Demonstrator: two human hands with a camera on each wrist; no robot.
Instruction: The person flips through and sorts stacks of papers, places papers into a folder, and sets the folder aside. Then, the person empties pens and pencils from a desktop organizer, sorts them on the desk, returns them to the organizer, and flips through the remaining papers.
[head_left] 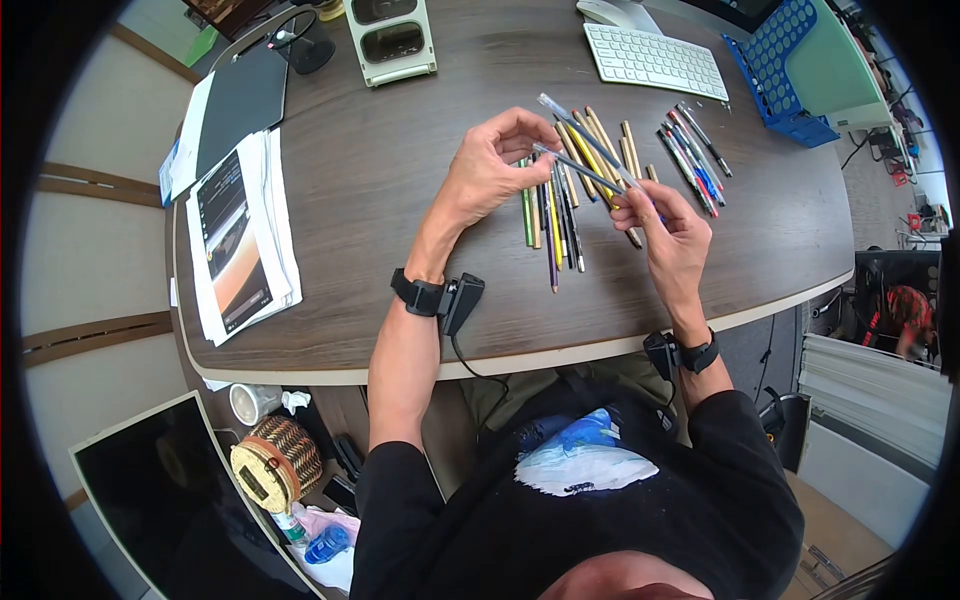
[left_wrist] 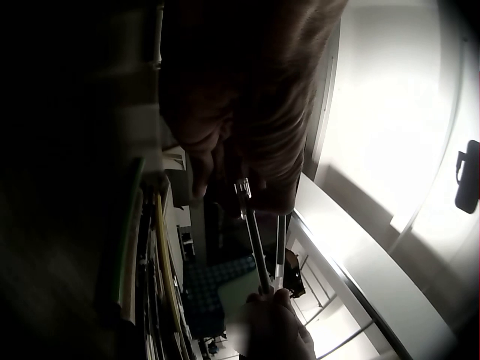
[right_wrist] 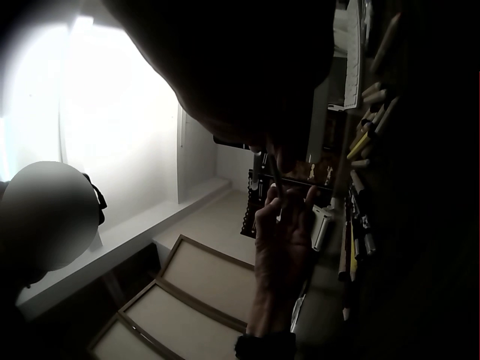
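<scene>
Above the desk, my right hand (head_left: 672,235) pinches two slim grey-blue pens by their near ends. The upper pen (head_left: 583,133) has a clear end and slants away to the upper left. My left hand (head_left: 488,168) pinches the far, clear end of the lower pen (head_left: 580,168) between thumb and forefinger. Below the hands lie loose pencils, among them a green pencil (head_left: 527,215) and a purple pencil (head_left: 552,260). In the left wrist view, both pens (left_wrist: 257,247) converge at the right hand (left_wrist: 276,326). The right wrist view is dark, with the left hand (right_wrist: 281,240) opposite.
Several red, blue and black pens (head_left: 690,165) lie to the right of the pencils. Behind them are a white keyboard (head_left: 655,62) and a blue basket (head_left: 785,75). Papers (head_left: 240,240) cover the left side of the desk (head_left: 350,200). A white-framed stand (head_left: 390,40) is at the back.
</scene>
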